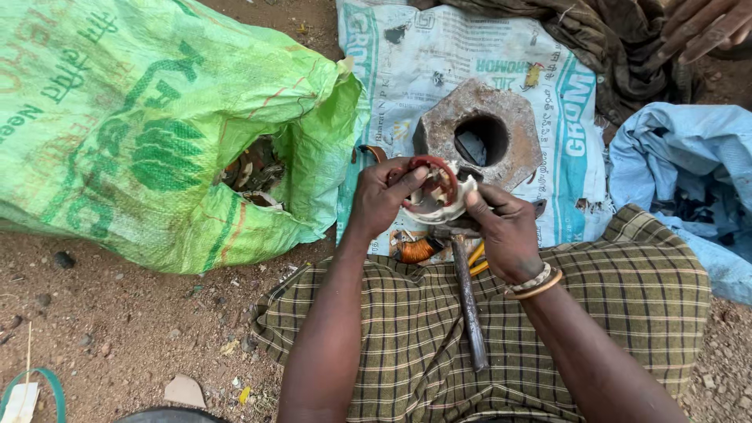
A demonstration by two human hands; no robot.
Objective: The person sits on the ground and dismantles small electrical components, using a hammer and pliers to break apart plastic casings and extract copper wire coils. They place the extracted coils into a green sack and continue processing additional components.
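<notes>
Bare, stony dirt lies under me, with a white printed sack [439, 55] spread out just beyond my fingers. Both my hands grasp a small motor stator [435, 190], a ring with reddish copper winding, held above my lap. My left hand [381, 198] pinches its near rim, thumb laid across the coil, while my right hand [505, 231] cups the opposite side, probably so I can turn it steady and look inside. Just past my fingertips sits a rusty iron block [479, 133] with a round hole. Below my wrists a dark metal rod [468, 305] rests on my checked cloth [627, 290]. Off left of my fingers gapes a green sack [141, 125] of scrap. Another person's hand [705, 25] rests far right.
</notes>
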